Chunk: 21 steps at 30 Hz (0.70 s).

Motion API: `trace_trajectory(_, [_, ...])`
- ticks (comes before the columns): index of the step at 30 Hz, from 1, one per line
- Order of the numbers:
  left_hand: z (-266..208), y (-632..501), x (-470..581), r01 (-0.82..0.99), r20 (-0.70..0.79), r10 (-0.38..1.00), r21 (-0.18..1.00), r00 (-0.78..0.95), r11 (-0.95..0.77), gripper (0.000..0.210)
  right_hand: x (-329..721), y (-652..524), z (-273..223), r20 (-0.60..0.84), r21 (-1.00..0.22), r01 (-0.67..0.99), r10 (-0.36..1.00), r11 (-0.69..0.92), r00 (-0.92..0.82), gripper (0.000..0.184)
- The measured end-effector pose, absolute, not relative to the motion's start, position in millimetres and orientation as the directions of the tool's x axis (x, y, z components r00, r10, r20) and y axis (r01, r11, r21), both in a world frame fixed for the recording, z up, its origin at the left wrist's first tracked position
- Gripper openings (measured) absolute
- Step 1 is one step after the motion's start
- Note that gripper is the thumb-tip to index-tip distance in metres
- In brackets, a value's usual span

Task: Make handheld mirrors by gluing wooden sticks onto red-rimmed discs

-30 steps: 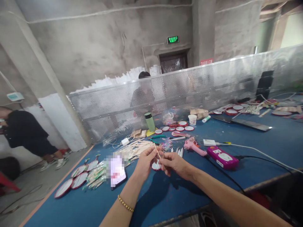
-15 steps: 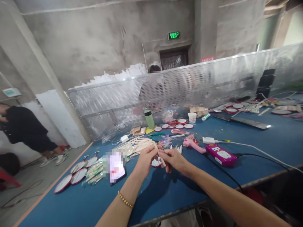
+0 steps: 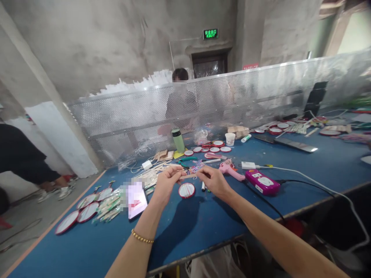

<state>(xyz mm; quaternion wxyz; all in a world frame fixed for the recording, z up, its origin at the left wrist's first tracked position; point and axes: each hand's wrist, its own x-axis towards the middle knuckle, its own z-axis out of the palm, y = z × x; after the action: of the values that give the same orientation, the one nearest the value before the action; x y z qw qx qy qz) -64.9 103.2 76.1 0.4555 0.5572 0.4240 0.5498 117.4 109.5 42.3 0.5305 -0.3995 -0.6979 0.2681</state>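
Between both hands, a flat wooden stick (image 3: 189, 176) lies nearly level above the table. My left hand (image 3: 168, 184) pinches its left end, and my right hand (image 3: 213, 181) pinches the right end. A small round disc with a red rim and pale face (image 3: 186, 190) rests on the blue table just below the stick. Behind the hands is a tangle of coloured thread (image 3: 197, 166). A pile of wooden sticks (image 3: 150, 175) spreads to the left of my left hand. Right of my right hand lies a pink glue gun (image 3: 232, 171).
A lit phone (image 3: 136, 200) and several larger red-rimmed discs (image 3: 88, 212) lie at the left. Farther back stand a green bottle (image 3: 177, 141) and a paper cup (image 3: 230, 139). A purple box (image 3: 262, 182) with cables sits at right. Beyond the perforated metal screen (image 3: 139, 116) is a person (image 3: 181, 100).
The wooden stick has turned from steeply slanted to nearly level. My hands have moved apart toward its ends, uncovering the small round disc below. The whole view has shifted slightly.
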Motion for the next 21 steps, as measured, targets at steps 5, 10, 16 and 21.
trace_trajectory(5, [78, 94, -60, 0.226, 0.271, 0.909, 0.909, 0.317, -0.35, 0.024, 132, 109, 75, 0.535, -0.687, 0.362, 0.776, 0.63, -0.334, 0.024])
trace_trajectory(10, [72, 87, -55, 0.211, 0.11, 0.896, 0.953, 0.43, -0.218, 0.031, 144, 112, 102, 0.583, -0.585, 0.43, 0.725, 0.688, -0.367, 0.024])
trace_trajectory(16, [72, 98, -59, 0.129, 0.163, 0.968, 0.973, 0.191, -0.19, 0.019, 169, 126, 94, 0.66, -0.329, 0.719, 0.694, 0.613, -0.289, 0.021])
trace_trajectory(21, [68, 102, -55, 0.202, 0.214, 0.961, 0.948, 0.177, -0.248, 0.007, 162, 124, 63, 0.448, -0.121, 0.806, 0.756, 0.58, -0.477, 0.019])
